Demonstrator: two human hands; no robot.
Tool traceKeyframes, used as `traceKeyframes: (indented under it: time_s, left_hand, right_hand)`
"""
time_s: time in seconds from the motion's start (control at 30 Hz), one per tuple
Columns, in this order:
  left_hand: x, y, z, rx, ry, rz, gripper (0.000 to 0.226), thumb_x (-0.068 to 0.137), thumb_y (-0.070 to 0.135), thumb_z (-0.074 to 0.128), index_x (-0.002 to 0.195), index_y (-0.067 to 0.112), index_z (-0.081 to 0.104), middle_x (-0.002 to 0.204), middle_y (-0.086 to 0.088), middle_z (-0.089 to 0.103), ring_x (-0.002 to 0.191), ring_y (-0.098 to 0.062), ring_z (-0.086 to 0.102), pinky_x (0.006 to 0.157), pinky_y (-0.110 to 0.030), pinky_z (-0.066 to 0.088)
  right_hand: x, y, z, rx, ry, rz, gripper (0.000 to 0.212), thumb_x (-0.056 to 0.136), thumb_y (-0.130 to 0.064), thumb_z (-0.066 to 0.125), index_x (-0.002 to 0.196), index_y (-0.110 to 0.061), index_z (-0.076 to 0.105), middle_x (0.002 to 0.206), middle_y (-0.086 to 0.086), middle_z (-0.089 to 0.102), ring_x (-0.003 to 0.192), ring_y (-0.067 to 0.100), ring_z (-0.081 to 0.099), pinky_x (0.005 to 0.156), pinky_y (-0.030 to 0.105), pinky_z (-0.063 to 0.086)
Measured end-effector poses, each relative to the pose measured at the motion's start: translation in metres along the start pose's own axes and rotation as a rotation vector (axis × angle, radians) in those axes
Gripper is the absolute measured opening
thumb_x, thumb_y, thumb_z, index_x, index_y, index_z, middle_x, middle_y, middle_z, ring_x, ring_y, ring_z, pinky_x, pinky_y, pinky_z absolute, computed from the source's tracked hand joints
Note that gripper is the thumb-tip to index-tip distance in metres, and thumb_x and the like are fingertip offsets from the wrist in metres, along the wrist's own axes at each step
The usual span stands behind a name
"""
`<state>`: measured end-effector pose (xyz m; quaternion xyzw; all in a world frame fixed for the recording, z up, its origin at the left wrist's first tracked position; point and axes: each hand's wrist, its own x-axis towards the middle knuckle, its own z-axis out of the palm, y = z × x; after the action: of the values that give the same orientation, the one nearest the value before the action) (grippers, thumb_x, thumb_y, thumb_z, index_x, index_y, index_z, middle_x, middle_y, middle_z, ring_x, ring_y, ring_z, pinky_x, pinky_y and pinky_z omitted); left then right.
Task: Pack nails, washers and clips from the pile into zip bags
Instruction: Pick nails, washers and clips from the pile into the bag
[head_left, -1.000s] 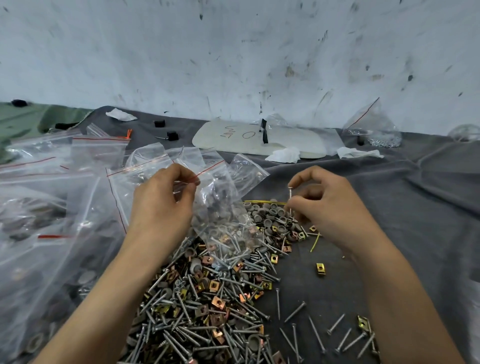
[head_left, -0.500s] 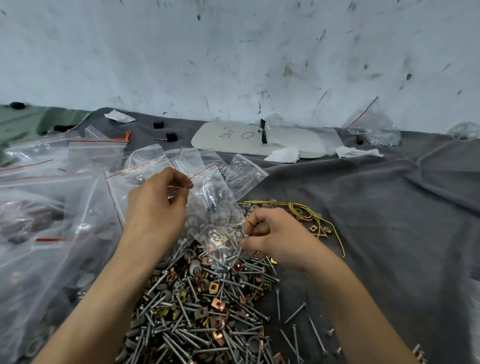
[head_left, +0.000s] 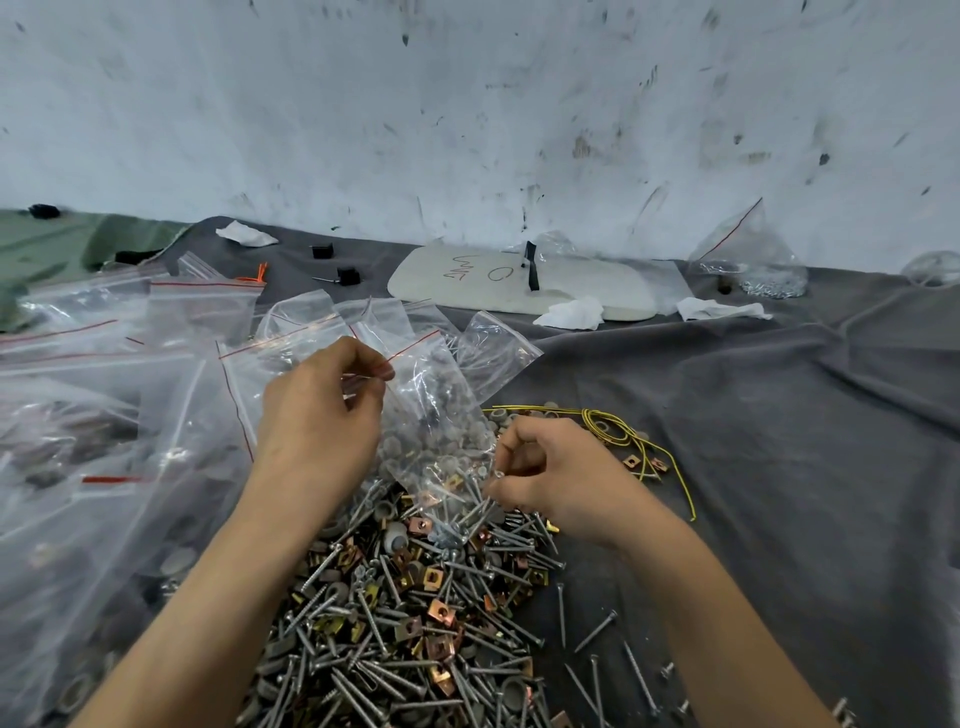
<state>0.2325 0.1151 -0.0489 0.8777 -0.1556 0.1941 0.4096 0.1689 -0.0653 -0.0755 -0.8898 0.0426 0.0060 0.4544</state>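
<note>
Nearest, the pile (head_left: 395, 639) lies loose on the grey cloth (head_left: 805, 441): slim steel nails (head_left: 595, 631), flat grey washers (head_left: 514, 691) and square brass- and copper-toned clips (head_left: 441, 613), all tangled. At its far edge the right hand (head_left: 550, 478), fingers curled tight, pinches what appears to be a nail (head_left: 497, 474), judged a pick for bagging. The left hand (head_left: 322, 415), thumb and fingers closed on the rim, holds the zip bag (head_left: 441, 415) upright just above the pile, presumably to keep its mouth reachable. The bag is thin, clear, creased film, with grey washers inside. To the left, filled bags (head_left: 93, 431) are heaped. Beyond lie a yellow wire (head_left: 618, 431) coil, then a smooth white board (head_left: 467, 291) by the scuffed wall (head_left: 467, 104).
</note>
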Motion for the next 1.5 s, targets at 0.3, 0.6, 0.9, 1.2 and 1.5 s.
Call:
traceKeyframes:
  time_s: [0.3, 0.6, 0.9, 1.2, 1.5]
  left_hand:
    - [0.001, 0.0, 0.0, -0.009, -0.001, -0.004, 0.018, 0.091, 0.002, 0.06, 0.086, 0.019, 0.064, 0.076, 0.024, 0.058, 0.071, 0.015, 0.048, 0.064, 0.007, 0.031]
    - [-0.001, 0.0, 0.0, -0.012, -0.012, 0.0, 0.02, 0.092, 0.003, 0.061, 0.085, 0.022, 0.063, 0.078, 0.028, 0.057, 0.07, 0.018, 0.05, 0.065, 0.008, 0.032]
    - [-0.002, 0.003, -0.001, -0.076, -0.015, 0.016, 0.023, 0.092, 0.006, 0.061, 0.082, 0.026, 0.062, 0.081, 0.026, 0.06, 0.076, 0.018, 0.053, 0.064, 0.007, 0.032]
    - [-0.018, 0.034, -0.01, -0.345, -0.189, 0.469, 0.007, 0.091, 0.022, 0.06, 0.088, 0.021, 0.066, 0.1, 0.006, 0.062, 0.097, -0.009, 0.062, 0.079, -0.025, 0.055]
    - [-0.028, 0.048, -0.011, -0.328, -0.256, 0.614, 0.021, 0.091, 0.025, 0.051, 0.09, 0.012, 0.069, 0.104, 0.006, 0.062, 0.1, -0.01, 0.063, 0.081, -0.037, 0.054]
  right_hand:
    - [0.001, 0.001, 0.0, -0.043, -0.018, -0.009, 0.021, 0.079, -0.01, 0.072, 0.075, -0.022, 0.055, 0.07, -0.003, 0.057, 0.065, 0.013, 0.055, 0.062, 0.025, 0.044]
    - [-0.001, -0.001, -0.001, 0.002, -0.007, -0.018, 0.019, 0.08, -0.011, 0.073, 0.078, -0.019, 0.056, 0.065, -0.006, 0.056, 0.057, 0.005, 0.052, 0.058, 0.018, 0.04]
    - [-0.01, -0.013, -0.006, 0.185, -0.066, -0.066, 0.014, 0.08, -0.006, 0.073, 0.084, -0.008, 0.059, 0.072, 0.007, 0.069, 0.066, 0.016, 0.063, 0.068, 0.029, 0.053]
    - [-0.046, -0.052, -0.054, 0.391, 0.551, -0.431, 0.018, 0.075, -0.009, 0.076, 0.078, -0.025, 0.07, 0.077, -0.005, 0.071, 0.071, 0.006, 0.065, 0.066, 0.016, 0.052]
    - [-0.063, -0.06, -0.06, 0.016, 0.366, -0.278, 0.014, 0.072, -0.038, 0.072, 0.086, -0.036, 0.072, 0.099, -0.016, 0.065, 0.091, 0.0, 0.061, 0.08, 0.024, 0.051]
